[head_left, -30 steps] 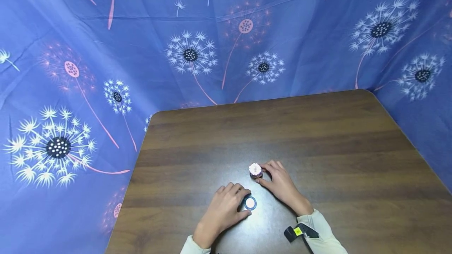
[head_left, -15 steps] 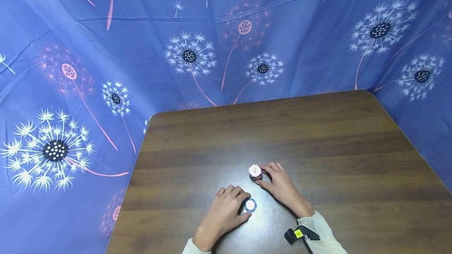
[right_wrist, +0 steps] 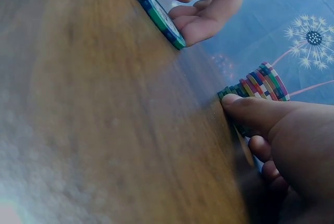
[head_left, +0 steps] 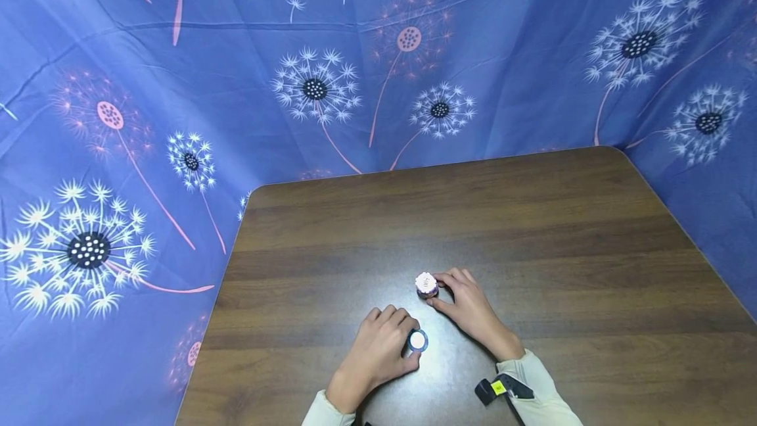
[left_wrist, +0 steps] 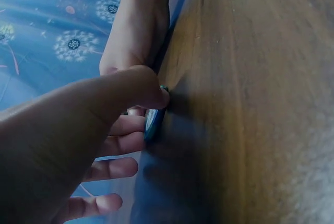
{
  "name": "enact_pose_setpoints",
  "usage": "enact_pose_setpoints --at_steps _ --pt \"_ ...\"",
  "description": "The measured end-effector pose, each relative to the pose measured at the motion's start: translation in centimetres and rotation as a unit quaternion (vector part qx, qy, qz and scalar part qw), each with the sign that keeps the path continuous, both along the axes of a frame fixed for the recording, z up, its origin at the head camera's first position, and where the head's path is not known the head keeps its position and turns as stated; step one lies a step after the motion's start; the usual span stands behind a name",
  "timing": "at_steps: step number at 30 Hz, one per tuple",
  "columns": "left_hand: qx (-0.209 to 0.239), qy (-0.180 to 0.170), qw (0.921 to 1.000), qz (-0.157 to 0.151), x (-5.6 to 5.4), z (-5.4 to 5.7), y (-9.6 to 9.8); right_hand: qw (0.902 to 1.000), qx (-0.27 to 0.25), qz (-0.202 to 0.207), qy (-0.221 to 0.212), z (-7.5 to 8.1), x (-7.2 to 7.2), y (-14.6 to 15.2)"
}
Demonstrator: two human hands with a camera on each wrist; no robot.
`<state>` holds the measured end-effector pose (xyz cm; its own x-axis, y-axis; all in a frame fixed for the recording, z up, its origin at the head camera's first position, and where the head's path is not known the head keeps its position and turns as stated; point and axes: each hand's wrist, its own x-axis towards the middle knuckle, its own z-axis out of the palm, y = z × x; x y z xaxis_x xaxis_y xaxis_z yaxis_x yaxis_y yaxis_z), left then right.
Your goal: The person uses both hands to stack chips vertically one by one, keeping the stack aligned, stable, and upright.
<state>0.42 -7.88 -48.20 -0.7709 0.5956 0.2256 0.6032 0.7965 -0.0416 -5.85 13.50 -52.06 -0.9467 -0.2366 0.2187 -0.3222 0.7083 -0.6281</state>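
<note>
My left hand (head_left: 377, 352) pinches a poker chip (head_left: 417, 340) with a blue rim and white centre, low over the table. In the left wrist view, the thumb is on one edge of this chip (left_wrist: 153, 126) and fingertips are at the other; the remaining fingers are spread. Slightly farther off, my right hand (head_left: 473, 311) holds a stack of poker chips (head_left: 426, 284) between thumb and index finger. Seen from the right wrist, the stack (right_wrist: 264, 82) has several chips with green, red, yellow, blue and white edges, and its lower part is partly hidden by the thumb.
Brown wood-grain table (head_left: 532, 229) extends behind and to both sides of the hands. A blue cloth (head_left: 503, 51) with dandelion prints hangs along its back and sides. A black strap device (head_left: 486, 392) with a yellow tag sits at the right wrist.
The left thumb has drawn in against the near edge of the chip. My right hand stays at the stack, and the head view has shifted slightly.
</note>
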Motion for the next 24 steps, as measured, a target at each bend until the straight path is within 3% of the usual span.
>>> enact_pose_setpoints --at_steps 11,24 --pt "0.006 0.046 0.9989 -0.004 -0.2 0.1 0.1 1.0 -0.003 0.001 0.004 0.1 -0.1 0.0" --pt "0.001 0.04 0.9992 -0.007 -0.1 1.3 0.0 1.0 0.007 0.002 0.004 0.1 -0.1 0.0"
